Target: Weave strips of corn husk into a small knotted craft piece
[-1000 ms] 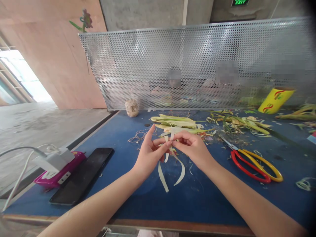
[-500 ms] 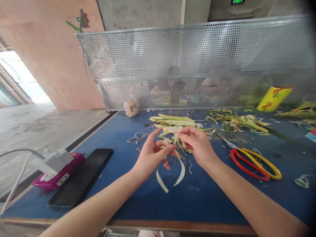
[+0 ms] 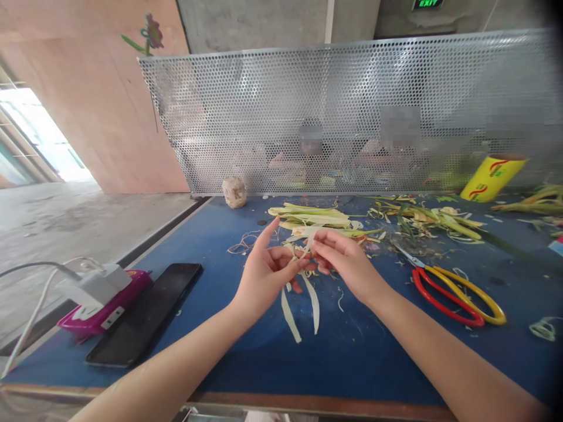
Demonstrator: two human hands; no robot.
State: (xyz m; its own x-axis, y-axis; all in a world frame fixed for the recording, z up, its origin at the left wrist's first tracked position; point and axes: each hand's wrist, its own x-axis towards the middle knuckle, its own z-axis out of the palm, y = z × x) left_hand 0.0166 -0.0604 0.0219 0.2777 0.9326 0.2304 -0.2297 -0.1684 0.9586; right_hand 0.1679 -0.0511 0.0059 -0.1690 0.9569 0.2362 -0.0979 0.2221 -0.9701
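Above the middle of the blue table, my left hand (image 3: 270, 266) pinches pale leaf strips (image 3: 290, 316) between thumb and fingers, its index finger pointing up. Two strip ends dangle below it. My right hand (image 3: 342, 261) is closed on the upper end of a pale strip, its fingertips meeting those of the left. Exactly how the strips cross is hidden by the fingers. Just behind the hands lies a pile of pale green husk leaves (image 3: 314, 217). To the right rest scissors (image 3: 457, 293) with one red and one yellow handle, blades pointing away.
A black phone (image 3: 147, 313) lies at left beside a magenta power strip (image 3: 105, 305) with a white charger. Thin twine (image 3: 244, 241) and a round pale ball (image 3: 234, 192) are farther back. Leaf scraps (image 3: 433, 220) and a yellow tube (image 3: 493, 177) stand before the perforated metal screen (image 3: 264, 117); people sit behind it.
My right hand has moved slightly down and left, closer to the left fingertips. The right dangling strip end has swung left and hangs straighter. The left index finger points up more.
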